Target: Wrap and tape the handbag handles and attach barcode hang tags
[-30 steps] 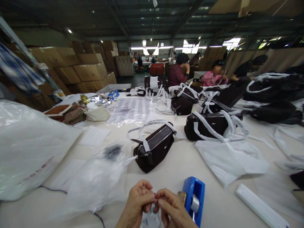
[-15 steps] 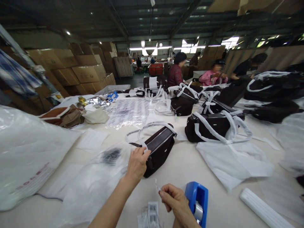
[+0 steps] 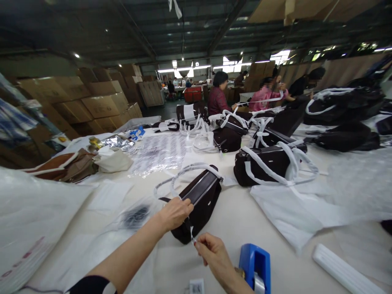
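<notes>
A dark bag [image 3: 204, 204] with a leather-look top strip and white-wrapped handles [image 3: 196, 166] stands on the pale table. My left hand [image 3: 177, 212] is closed at the bag's near left end; what its fingers pinch is too small to make out. Below and to the right, my right hand [image 3: 211, 250] pinches a thin white string [image 3: 192, 233] that rises toward the bag's near end. A blue tape dispenser [image 3: 255, 265] is just right of my right wrist. Near the bottom edge lies a white barcode label [image 3: 197, 286].
More dark bags [image 3: 266, 163] stand at the right and back. Clear plastic [image 3: 134, 253] lies left, with a large white plastic bag [image 3: 27, 220] beyond. A white roll [image 3: 343, 269] is at lower right. Co-workers [image 3: 218, 96] are behind the table.
The view has shifted. My right hand has brought the string up close to the bag's near end. My left hand has shifted slightly and its fingers are closed more tightly.
</notes>
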A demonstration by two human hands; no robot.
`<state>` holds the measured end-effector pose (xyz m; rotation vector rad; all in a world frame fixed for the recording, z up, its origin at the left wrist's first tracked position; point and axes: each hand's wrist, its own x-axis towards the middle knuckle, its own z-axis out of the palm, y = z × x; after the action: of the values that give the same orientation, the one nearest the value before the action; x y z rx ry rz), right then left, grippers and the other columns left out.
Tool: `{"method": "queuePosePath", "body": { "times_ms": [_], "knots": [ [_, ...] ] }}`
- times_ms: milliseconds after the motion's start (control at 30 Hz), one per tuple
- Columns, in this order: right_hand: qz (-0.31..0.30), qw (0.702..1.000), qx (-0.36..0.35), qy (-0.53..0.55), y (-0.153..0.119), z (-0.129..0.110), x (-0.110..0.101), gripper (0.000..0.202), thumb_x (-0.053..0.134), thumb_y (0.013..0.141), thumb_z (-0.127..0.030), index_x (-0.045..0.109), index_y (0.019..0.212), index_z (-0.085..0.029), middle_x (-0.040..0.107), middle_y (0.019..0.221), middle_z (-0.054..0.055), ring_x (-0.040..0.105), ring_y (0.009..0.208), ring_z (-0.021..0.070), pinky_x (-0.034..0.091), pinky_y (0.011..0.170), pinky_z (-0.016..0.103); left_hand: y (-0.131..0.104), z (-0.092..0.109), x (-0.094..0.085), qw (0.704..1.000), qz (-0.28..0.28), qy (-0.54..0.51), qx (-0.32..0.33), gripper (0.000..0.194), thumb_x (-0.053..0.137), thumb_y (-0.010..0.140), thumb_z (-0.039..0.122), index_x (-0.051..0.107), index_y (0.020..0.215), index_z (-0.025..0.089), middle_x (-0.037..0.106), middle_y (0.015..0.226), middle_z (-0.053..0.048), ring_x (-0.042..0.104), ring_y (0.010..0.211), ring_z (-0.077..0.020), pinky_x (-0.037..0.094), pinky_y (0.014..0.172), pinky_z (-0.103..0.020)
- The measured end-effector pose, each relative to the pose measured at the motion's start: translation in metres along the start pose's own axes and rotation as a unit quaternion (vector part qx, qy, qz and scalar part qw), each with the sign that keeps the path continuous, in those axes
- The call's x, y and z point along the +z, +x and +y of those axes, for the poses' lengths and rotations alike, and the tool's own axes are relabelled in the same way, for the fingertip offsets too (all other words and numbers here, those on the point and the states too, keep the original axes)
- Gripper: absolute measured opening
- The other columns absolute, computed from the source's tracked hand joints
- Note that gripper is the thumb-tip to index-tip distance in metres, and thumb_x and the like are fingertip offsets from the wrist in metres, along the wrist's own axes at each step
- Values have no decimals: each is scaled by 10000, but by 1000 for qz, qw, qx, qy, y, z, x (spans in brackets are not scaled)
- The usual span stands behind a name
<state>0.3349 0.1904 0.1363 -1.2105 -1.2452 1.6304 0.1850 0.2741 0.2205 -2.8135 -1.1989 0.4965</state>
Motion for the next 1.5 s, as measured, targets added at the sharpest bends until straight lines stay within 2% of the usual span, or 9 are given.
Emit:
{"method": "queuePosePath", "body": {
  "times_ms": [167,333,533,700,900,1200,1500],
  "knots": [
    [2,1000,-6,-19,10,15,7,182,457,694,-344,487,611,-185,381,473,-66,347,374,75,271,378,203,1,-1,-7,999,-11,27,24,207,509,689,81,574,877,138,601,890,-121,615,787,-279,480,649,-399],
    [21,997,-43,-68,13,15,7,166,455,733,-275,511,607,-183,372,483,-59,367,432,93,260,431,214,6,-4,-7,997,-45,37,42,215,517,666,86,587,866,122,625,811,-118,637,661,-262,486,566,-373],
    [38,982,-108,-149,13,11,8,144,501,736,-170,604,636,-170,499,595,-11,463,587,130,288,555,242,5,-10,-13,997,-67,30,29,259,502,631,66,596,865,125,642,793,-128,649,669,-281,490,548,-366],
    [35,975,-125,-183,18,14,12,159,501,745,-129,643,682,-163,581,638,24,528,620,153,323,587,251,4,-12,-20,997,-76,19,18,245,484,616,59,610,807,148,650,778,-110,657,680,-270,494,573,-353],
    [51,971,-136,-188,24,16,10,160,507,754,-136,645,679,-163,601,646,33,546,625,159,338,587,251,6,-3,-24,996,-80,15,27,215,500,624,74,610,794,147,652,772,-107,653,673,-269,493,597,-374],
    [127,980,-114,-99,22,23,11,168,488,766,-236,631,700,-178,562,630,15,502,594,149,351,565,250,5,10,-36,995,-87,17,41,200,508,643,71,606,804,137,641,755,-115,645,699,-264,476,632,-372],
    [156,981,-27,111,25,26,30,234,505,723,-387,545,634,-175,456,504,-45,378,403,82,300,387,205,3,18,-34,995,-85,26,45,230,443,692,12,581,836,125,613,774,-127,621,743,-264,448,653,-380]
  ]
}}
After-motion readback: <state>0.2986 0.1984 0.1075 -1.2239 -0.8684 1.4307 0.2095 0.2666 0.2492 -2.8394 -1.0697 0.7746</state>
